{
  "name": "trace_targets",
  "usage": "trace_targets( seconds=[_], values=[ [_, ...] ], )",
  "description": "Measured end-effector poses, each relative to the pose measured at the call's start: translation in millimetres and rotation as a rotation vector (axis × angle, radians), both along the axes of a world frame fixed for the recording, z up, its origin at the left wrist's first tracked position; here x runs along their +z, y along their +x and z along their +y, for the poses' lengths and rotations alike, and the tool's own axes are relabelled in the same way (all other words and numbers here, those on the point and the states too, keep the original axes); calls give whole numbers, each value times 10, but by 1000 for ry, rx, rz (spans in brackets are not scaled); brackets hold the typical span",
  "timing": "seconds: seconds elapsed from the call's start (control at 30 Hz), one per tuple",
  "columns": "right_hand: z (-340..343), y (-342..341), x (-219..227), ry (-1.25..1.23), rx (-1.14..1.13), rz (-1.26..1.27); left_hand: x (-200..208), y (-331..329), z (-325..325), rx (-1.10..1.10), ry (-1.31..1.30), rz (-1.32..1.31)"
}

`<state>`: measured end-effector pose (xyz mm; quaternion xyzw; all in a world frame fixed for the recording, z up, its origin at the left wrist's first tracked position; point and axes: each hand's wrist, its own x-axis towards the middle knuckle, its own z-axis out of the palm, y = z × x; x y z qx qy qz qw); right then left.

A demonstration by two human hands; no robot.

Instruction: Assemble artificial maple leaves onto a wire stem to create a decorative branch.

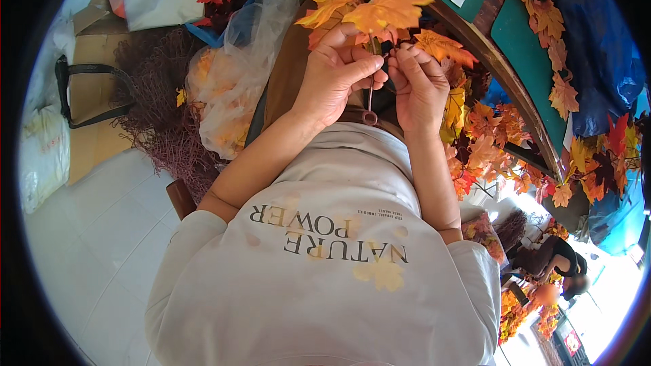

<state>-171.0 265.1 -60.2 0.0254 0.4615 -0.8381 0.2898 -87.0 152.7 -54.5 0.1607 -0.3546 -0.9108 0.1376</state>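
My left hand [333, 80] is closed, thumb against fingers, on the thin brown stem of an artificial maple leaf spray [386, 12]. Its orange-yellow leaves spread out above my fingers, and the stem's lower end curls into a small brown loop [369, 117] that hangs below the hand. Close beside it, my right hand [419, 85] pinches with thumb and forefinger next to the stem. Whatever lies between those fingertips is too small to make out. Another orange leaf [444, 47] shows just beyond the right hand.
A curved table with a green top [525, 47] and wooden rim stands at the right. Maple leaf garlands [485, 122] hang beneath it. On the left are a clear plastic bag [234, 88] of leaves, a heap of brown twigs [159, 88] and a cardboard box [95, 122]. Another person [553, 257] is at the far right.
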Motion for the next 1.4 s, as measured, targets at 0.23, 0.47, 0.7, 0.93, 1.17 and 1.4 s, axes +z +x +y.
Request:
trace_targets(
  seconds=[0.23,0.47,0.7,0.93,1.17,1.4],
  values=[
    [-44,66,-57,-173,66,-200,-22,-25,49,100,-49,-62],
    [-60,88,-109,-206,153,-176,-56,-17,22,86,-46,-59],
    [-64,125,-111,-212,115,-157,-76,-26,26,86,-35,-62],
    [-59,149,-105,-272,104,-198,-114,-39,37,66,-68,-47],
    [-76,156,-68,-246,63,-231,-119,-51,32,62,-87,-50],
    [-73,236,-117,-261,43,-220,-128,-2,53,71,-54,-43]
  ],
)
